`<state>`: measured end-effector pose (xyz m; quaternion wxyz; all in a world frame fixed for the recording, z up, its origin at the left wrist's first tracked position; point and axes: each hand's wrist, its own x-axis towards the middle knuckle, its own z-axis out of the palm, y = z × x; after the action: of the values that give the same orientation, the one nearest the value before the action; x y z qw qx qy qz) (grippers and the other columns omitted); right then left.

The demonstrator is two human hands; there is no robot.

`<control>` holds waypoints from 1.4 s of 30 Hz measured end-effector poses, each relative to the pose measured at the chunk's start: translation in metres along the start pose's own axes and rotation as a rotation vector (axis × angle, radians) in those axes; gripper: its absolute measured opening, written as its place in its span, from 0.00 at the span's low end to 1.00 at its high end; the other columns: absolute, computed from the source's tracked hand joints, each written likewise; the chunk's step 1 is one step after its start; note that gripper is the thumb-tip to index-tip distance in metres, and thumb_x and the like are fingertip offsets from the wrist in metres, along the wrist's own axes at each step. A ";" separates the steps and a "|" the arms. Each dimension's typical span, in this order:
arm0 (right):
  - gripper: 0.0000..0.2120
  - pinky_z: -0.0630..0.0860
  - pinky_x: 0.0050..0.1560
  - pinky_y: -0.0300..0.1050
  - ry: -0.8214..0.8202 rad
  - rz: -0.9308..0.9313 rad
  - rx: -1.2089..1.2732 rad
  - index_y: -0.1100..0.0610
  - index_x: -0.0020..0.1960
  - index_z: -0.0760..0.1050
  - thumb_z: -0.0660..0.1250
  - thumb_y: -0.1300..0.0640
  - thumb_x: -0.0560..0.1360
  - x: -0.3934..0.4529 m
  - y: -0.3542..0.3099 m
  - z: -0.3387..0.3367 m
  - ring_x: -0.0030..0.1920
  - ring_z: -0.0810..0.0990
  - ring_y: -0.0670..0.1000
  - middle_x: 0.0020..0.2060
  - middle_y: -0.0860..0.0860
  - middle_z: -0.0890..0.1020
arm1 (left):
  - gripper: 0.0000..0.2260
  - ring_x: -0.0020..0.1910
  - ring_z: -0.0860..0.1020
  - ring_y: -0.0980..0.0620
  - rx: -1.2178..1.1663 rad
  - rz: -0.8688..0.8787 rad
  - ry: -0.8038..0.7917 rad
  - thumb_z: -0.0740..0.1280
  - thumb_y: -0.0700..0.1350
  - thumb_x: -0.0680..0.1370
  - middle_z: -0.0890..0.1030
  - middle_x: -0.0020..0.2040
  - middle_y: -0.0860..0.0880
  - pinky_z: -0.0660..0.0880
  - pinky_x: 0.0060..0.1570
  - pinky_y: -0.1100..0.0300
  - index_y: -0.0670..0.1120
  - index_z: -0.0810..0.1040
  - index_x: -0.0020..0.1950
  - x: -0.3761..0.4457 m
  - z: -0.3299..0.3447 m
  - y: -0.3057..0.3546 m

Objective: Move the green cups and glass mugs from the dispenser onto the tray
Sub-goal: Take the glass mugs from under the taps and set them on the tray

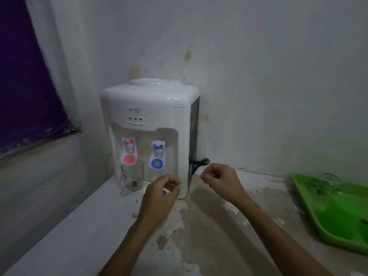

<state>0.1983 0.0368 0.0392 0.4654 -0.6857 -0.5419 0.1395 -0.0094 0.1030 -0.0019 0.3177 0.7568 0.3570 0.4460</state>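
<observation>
Both hands reach forward, empty, left [161, 193] and right [220, 180] with fingers loosely curled

— Sleeves?
— None in view. Bare forearms, both, up to the bottom edge of the frame.
— Anything worn on the left hand [162, 193]?
— No ring, no watch, no band to be seen. Slender wrist, short nails as far as the blur allows.
— And the right hand [219, 179]?
— Same: bare, unadorned, no glove. Too dim to tell finer marks.
</observation>
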 end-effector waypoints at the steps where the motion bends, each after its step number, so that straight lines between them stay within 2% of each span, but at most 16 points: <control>1: 0.04 0.84 0.44 0.58 -0.017 -0.003 0.012 0.52 0.39 0.83 0.72 0.54 0.71 0.000 -0.002 0.012 0.37 0.85 0.56 0.33 0.55 0.86 | 0.10 0.44 0.81 0.56 0.015 0.004 0.057 0.73 0.40 0.75 0.83 0.42 0.57 0.79 0.43 0.59 0.56 0.81 0.43 -0.001 -0.010 -0.005; 4: 0.04 0.83 0.45 0.58 -0.071 0.006 0.064 0.55 0.40 0.84 0.72 0.55 0.72 -0.001 -0.007 0.046 0.38 0.85 0.59 0.34 0.57 0.86 | 0.08 0.46 0.80 0.56 0.088 -0.020 0.268 0.74 0.40 0.75 0.81 0.47 0.55 0.79 0.46 0.56 0.53 0.81 0.46 -0.001 -0.041 -0.021; 7: 0.04 0.83 0.44 0.56 -0.100 0.021 0.102 0.58 0.42 0.84 0.72 0.59 0.74 -0.003 -0.011 0.066 0.38 0.85 0.59 0.34 0.56 0.87 | 0.12 0.54 0.79 0.47 0.185 -0.116 0.403 0.75 0.42 0.74 0.76 0.56 0.50 0.78 0.50 0.51 0.50 0.78 0.55 0.004 -0.062 -0.032; 11: 0.05 0.84 0.42 0.53 -0.124 0.018 0.155 0.61 0.42 0.84 0.71 0.62 0.75 -0.006 -0.016 0.082 0.38 0.85 0.62 0.34 0.58 0.86 | 0.23 0.64 0.75 0.44 0.195 -0.223 0.332 0.77 0.48 0.73 0.72 0.69 0.46 0.77 0.56 0.46 0.54 0.71 0.63 0.008 -0.081 -0.050; 15: 0.05 0.84 0.42 0.50 -0.162 0.031 0.161 0.60 0.43 0.85 0.71 0.62 0.75 -0.009 -0.016 0.091 0.35 0.84 0.55 0.35 0.57 0.87 | 0.23 0.63 0.77 0.45 0.167 -0.217 0.237 0.75 0.49 0.75 0.71 0.71 0.49 0.78 0.57 0.46 0.58 0.71 0.67 0.009 -0.091 -0.059; 18: 0.05 0.84 0.42 0.46 -0.172 0.041 0.162 0.60 0.44 0.84 0.71 0.62 0.75 -0.011 -0.017 0.092 0.35 0.83 0.51 0.36 0.58 0.87 | 0.18 0.58 0.78 0.47 0.178 -0.155 0.194 0.73 0.46 0.78 0.75 0.65 0.50 0.79 0.53 0.51 0.56 0.74 0.66 0.010 -0.095 -0.059; 20: 0.05 0.83 0.40 0.42 -0.173 0.038 0.154 0.61 0.44 0.84 0.70 0.62 0.76 -0.013 -0.019 0.090 0.34 0.83 0.49 0.37 0.58 0.87 | 0.13 0.53 0.79 0.50 0.170 -0.145 0.185 0.73 0.45 0.77 0.76 0.58 0.52 0.75 0.44 0.59 0.53 0.76 0.59 0.011 -0.097 -0.055; 22: 0.05 0.82 0.39 0.41 -0.163 0.035 0.154 0.62 0.44 0.84 0.70 0.63 0.76 -0.016 -0.022 0.087 0.34 0.83 0.49 0.36 0.59 0.87 | 0.09 0.48 0.78 0.52 0.152 -0.152 0.189 0.74 0.44 0.76 0.76 0.53 0.51 0.72 0.39 0.61 0.51 0.76 0.52 0.014 -0.099 -0.053; 25: 0.05 0.83 0.40 0.44 -0.155 0.045 0.174 0.62 0.44 0.84 0.70 0.63 0.76 -0.020 -0.026 0.082 0.34 0.83 0.48 0.36 0.59 0.87 | 0.09 0.46 0.78 0.49 0.143 -0.173 0.176 0.76 0.43 0.74 0.75 0.53 0.47 0.70 0.35 0.66 0.47 0.76 0.46 0.017 -0.103 -0.053; 27: 0.05 0.83 0.40 0.43 -0.155 0.042 0.184 0.61 0.44 0.84 0.70 0.63 0.76 -0.023 -0.028 0.078 0.34 0.83 0.47 0.36 0.57 0.87 | 0.10 0.43 0.77 0.47 0.155 -0.184 0.166 0.78 0.42 0.72 0.75 0.54 0.44 0.70 0.31 0.72 0.44 0.77 0.45 0.019 -0.106 -0.053; 32: 0.05 0.81 0.38 0.39 -0.135 0.028 0.218 0.62 0.44 0.84 0.69 0.65 0.76 -0.032 -0.034 0.065 0.34 0.83 0.47 0.36 0.57 0.86 | 0.10 0.35 0.74 0.53 0.208 -0.150 0.076 0.78 0.42 0.73 0.74 0.46 0.46 0.68 0.28 0.71 0.42 0.78 0.42 0.014 -0.107 -0.040; 36: 0.06 0.80 0.38 0.39 -0.129 0.057 0.257 0.59 0.43 0.84 0.69 0.64 0.77 -0.039 -0.029 0.052 0.35 0.84 0.48 0.35 0.55 0.87 | 0.13 0.37 0.76 0.51 0.233 -0.125 -0.007 0.81 0.47 0.70 0.79 0.47 0.46 0.72 0.36 0.62 0.52 0.76 0.38 0.008 -0.097 -0.027; 39: 0.06 0.77 0.36 0.35 -0.112 0.086 0.294 0.61 0.43 0.83 0.69 0.64 0.77 -0.047 -0.025 0.035 0.33 0.82 0.47 0.35 0.55 0.86 | 0.13 0.34 0.77 0.54 0.180 -0.093 -0.075 0.81 0.49 0.68 0.80 0.47 0.47 0.72 0.34 0.65 0.51 0.77 0.38 0.004 -0.080 -0.006; 42: 0.05 0.75 0.35 0.34 -0.070 0.129 0.341 0.63 0.45 0.83 0.68 0.63 0.78 -0.055 -0.018 0.013 0.34 0.81 0.47 0.37 0.56 0.85 | 0.13 0.30 0.76 0.61 0.114 -0.016 -0.104 0.81 0.50 0.68 0.80 0.42 0.52 0.74 0.32 0.67 0.50 0.78 0.39 -0.001 -0.056 0.027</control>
<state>0.1575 -0.0050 0.0296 0.5459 -0.6249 -0.4812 0.2829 -0.0535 0.0971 0.0417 0.2957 0.7929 0.3708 0.3825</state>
